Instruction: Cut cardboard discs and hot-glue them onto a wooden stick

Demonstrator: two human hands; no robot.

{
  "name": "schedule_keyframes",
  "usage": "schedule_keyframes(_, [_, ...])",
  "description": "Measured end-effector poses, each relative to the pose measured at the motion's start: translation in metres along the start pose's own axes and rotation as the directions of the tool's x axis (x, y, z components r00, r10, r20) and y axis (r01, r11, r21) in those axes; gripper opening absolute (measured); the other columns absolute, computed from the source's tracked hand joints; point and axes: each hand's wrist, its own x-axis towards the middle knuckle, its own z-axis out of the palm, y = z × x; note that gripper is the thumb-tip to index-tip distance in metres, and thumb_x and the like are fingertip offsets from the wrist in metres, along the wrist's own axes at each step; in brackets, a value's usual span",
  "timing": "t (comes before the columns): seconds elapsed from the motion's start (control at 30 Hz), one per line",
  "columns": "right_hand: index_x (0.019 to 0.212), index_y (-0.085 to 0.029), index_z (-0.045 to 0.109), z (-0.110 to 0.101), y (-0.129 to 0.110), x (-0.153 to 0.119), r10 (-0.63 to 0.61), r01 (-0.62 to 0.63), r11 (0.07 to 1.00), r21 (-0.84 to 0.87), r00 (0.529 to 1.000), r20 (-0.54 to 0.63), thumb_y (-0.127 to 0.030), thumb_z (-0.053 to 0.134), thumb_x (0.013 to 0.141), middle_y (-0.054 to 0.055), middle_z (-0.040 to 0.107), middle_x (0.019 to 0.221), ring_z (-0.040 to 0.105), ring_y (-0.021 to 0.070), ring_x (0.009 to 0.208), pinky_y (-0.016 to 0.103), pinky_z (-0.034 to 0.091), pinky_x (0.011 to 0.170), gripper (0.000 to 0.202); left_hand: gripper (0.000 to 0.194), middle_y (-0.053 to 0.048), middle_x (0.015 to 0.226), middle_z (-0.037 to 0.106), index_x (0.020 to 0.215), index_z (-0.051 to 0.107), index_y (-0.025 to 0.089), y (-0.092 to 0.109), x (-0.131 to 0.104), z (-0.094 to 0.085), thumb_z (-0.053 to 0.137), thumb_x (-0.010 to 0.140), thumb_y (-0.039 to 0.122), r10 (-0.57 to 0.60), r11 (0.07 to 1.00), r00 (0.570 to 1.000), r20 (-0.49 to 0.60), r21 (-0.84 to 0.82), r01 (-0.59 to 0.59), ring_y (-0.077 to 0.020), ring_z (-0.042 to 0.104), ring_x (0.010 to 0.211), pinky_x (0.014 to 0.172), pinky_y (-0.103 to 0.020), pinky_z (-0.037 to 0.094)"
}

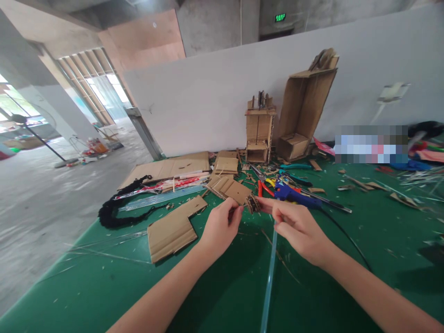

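Note:
My left hand is closed on the near edge of a small cardboard piece that has a curved, layered cardboard part at its right end. My right hand has its index finger stretched to the right side of that layered part, while the other fingers are curled in. A clear bluish plastic strip runs from below the right fingers down to the bottom of the view; whether the fingers grip it is hard to tell. The blue glue gun lies just beyond the right hand.
On the green table, a cut cardboard sheet lies left, beside black yarn. Pliers and scraps lie beyond my hands. Two cardboard structures stand at the wall. A black cord trails right.

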Motion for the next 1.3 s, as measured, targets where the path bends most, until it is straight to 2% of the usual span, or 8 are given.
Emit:
schedule_keyframes(0.13, [0.062, -0.024, 0.034, 0.006, -0.001, -0.001, 0.014, -0.014, 1.000, -0.005, 0.999, 0.029, -0.004, 0.043, 0.069, 0.011, 0.064, 0.110, 0.040, 0.0311, 0.129, 0.042, 0.042, 0.089, 0.023, 0.020, -0.003, 0.084, 0.063, 0.086, 0.055, 0.021, 0.003, -0.001, -0.006, 0.038, 0.091, 0.029, 0.109, 0.939, 0.993, 0.044, 0.322, -0.118, -0.0162, 0.056, 0.074, 0.065, -0.026, 0.038])
schedule_keyframes(0.3, [0.063, -0.024, 0.034, 0.012, 0.001, -0.002, 0.023, -0.023, 1.000, -0.004, 0.999, 0.047, -0.003, 0.044, 0.070, 0.010, 0.064, 0.111, 0.038, 0.0301, 0.130, 0.045, 0.039, 0.094, 0.024, 0.022, -0.005, 0.082, 0.063, 0.089, 0.057, 0.021, 0.005, -0.003, -0.011, 0.036, 0.092, 0.026, 0.177, 0.725, 0.974, 0.141, 0.651, -0.226, -0.0200, 0.058, 0.078, 0.067, -0.030, 0.039])
schedule_keyframes(0.43, [0.063, -0.024, 0.035, 0.014, 0.000, -0.004, 0.013, -0.014, 1.000, 0.009, 0.998, 0.064, -0.004, 0.045, 0.070, 0.011, 0.064, 0.113, 0.042, 0.0290, 0.128, 0.045, 0.038, 0.096, 0.024, 0.016, -0.005, 0.082, 0.060, 0.087, 0.054, 0.019, 0.006, -0.002, -0.013, 0.039, 0.088, 0.014, 0.196, 0.633, 0.952, 0.234, 0.711, -0.305, -0.0205, 0.058, 0.078, 0.065, -0.032, 0.040])
schedule_keyframes(0.67, [0.061, -0.024, 0.032, 0.013, -0.006, -0.003, -0.009, 0.016, 0.995, -0.096, 0.998, 0.067, -0.005, 0.044, 0.068, 0.009, 0.068, 0.093, 0.046, 0.0314, 0.124, 0.040, 0.044, 0.086, 0.024, 0.017, -0.005, 0.084, 0.055, 0.089, 0.051, 0.016, 0.008, -0.002, -0.013, 0.040, 0.082, 0.005, 0.161, 0.559, 0.916, 0.368, 0.730, -0.392, -0.0183, 0.058, 0.070, 0.063, -0.031, 0.043])
schedule_keyframes(0.9, [0.059, -0.024, 0.030, 0.014, -0.006, -0.003, -0.017, 0.026, 0.989, -0.144, 0.998, 0.059, -0.006, 0.043, 0.066, 0.005, 0.066, 0.077, 0.055, 0.0304, 0.114, 0.036, 0.047, 0.079, 0.024, 0.018, -0.005, 0.088, 0.053, 0.092, 0.049, 0.017, 0.006, -0.005, -0.009, 0.039, 0.082, 0.005, 0.112, 0.605, 0.915, 0.387, 0.704, -0.371, -0.0175, 0.058, 0.067, 0.058, -0.029, 0.047])
schedule_keyframes(1.1, [0.059, -0.024, 0.029, 0.013, -0.006, -0.003, -0.024, 0.033, 0.987, -0.160, 0.998, 0.057, -0.007, 0.042, 0.065, 0.001, 0.055, 0.060, 0.064, 0.0261, 0.088, 0.034, 0.048, 0.073, 0.023, 0.020, -0.006, 0.091, 0.053, 0.095, 0.049, 0.017, 0.003, -0.005, -0.007, 0.038, 0.084, 0.006, 0.082, 0.666, 0.914, 0.398, 0.660, -0.347, -0.0167, 0.057, 0.073, 0.062, -0.028, 0.048])
schedule_keyframes(1.2, [0.058, -0.024, 0.028, 0.014, -0.006, -0.003, -0.027, 0.037, 0.984, -0.175, 0.998, 0.058, -0.008, 0.043, 0.065, 0.000, 0.053, 0.059, 0.062, 0.0219, 0.073, 0.033, 0.048, 0.070, 0.022, 0.019, -0.007, 0.091, 0.054, 0.094, 0.049, 0.016, 0.002, -0.005, -0.007, 0.034, 0.086, 0.008, 0.094, 0.695, 0.915, 0.392, 0.633, -0.342, -0.0173, 0.057, 0.071, 0.060, -0.029, 0.046])
schedule_keyframes(1.3, [0.058, -0.024, 0.028, 0.014, -0.006, -0.003, -0.046, 0.055, 0.978, -0.201, 0.998, 0.047, -0.009, 0.042, 0.064, -0.003, 0.045, 0.054, 0.050, 0.0153, 0.053, 0.034, 0.049, 0.069, 0.021, 0.019, -0.007, 0.089, 0.055, 0.091, 0.049, 0.016, 0.002, -0.005, -0.005, 0.030, 0.089, 0.013, 0.109, 0.783, 0.935, 0.336, 0.551, -0.290, -0.0179, 0.056, 0.068, 0.059, -0.031, 0.045])
